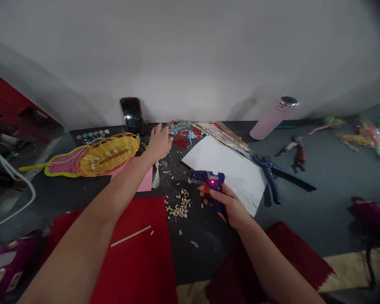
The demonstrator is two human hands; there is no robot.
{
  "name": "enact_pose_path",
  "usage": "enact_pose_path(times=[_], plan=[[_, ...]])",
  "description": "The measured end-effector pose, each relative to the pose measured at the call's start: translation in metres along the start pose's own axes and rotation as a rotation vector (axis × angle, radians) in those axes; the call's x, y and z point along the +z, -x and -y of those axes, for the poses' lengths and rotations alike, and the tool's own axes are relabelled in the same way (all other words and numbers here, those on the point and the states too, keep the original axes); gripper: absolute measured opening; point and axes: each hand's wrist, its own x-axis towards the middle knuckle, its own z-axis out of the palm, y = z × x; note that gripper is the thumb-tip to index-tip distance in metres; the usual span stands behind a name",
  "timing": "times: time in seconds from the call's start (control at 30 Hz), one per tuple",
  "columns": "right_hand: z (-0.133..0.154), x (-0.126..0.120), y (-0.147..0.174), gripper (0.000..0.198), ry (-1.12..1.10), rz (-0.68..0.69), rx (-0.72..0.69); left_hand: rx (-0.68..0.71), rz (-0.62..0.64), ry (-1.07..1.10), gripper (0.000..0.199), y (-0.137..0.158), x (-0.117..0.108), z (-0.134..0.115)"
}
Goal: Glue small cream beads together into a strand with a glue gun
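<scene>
Centrally, in the head view, glue gun (210,177): lying in the grip of the right hand, taken as the clock's centre with twelve toward the wall (190,63); its red light is lit and its nozzle is pointed toward nine.
Right hand (232,205): wrapped around the gun's handle, with the fingers curled at the orange trigger.
Left hand (159,143): stretched out at ten o'clock, back upward, near the tassels (190,134); whether anything is gripped cannot be told, as the palm is hidden.
Wooden bits (181,207): scattered on the dark table (185,264) at eight o'clock.
Red cloth (142,261): spread between seven and eight, with a thin stick (131,236) laid on it.
Board (221,156): white, laid flat at about two o'clock, close beside the gun.
Cutters (277,170): placed at three o'clock, just past the board's edge.
Flask (269,120): pink, stood between one and two, near the wall.
Basket (129,145): yellow, woven, set between nine and ten, with small pale pieces held in it.
Phone (133,116): propped against the wall between ten and eleven.
</scene>
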Motion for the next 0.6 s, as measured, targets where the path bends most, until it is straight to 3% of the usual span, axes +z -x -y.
enact_pose_path(times=[0.13,0.2,0.37,0.6], plan=[[0.003,-0.001,0.000,0.021,-0.023,0.010,0.053,-0.313,0.053,0.036,0.059,-0.048,0.019,0.007],[0.004,-0.002,0.000,0.021,-0.036,0.014,0.056,-0.396,0.078,0.040,0.061,-0.066,0.026,0.013],[0.004,-0.004,0.001,0.022,-0.062,0.013,0.106,-0.473,0.120,0.026,0.060,-0.095,0.036,0.027],[0.008,-0.003,0.004,0.027,-0.083,0.036,0.162,-0.476,0.194,-0.015,0.048,-0.109,0.038,0.041]])
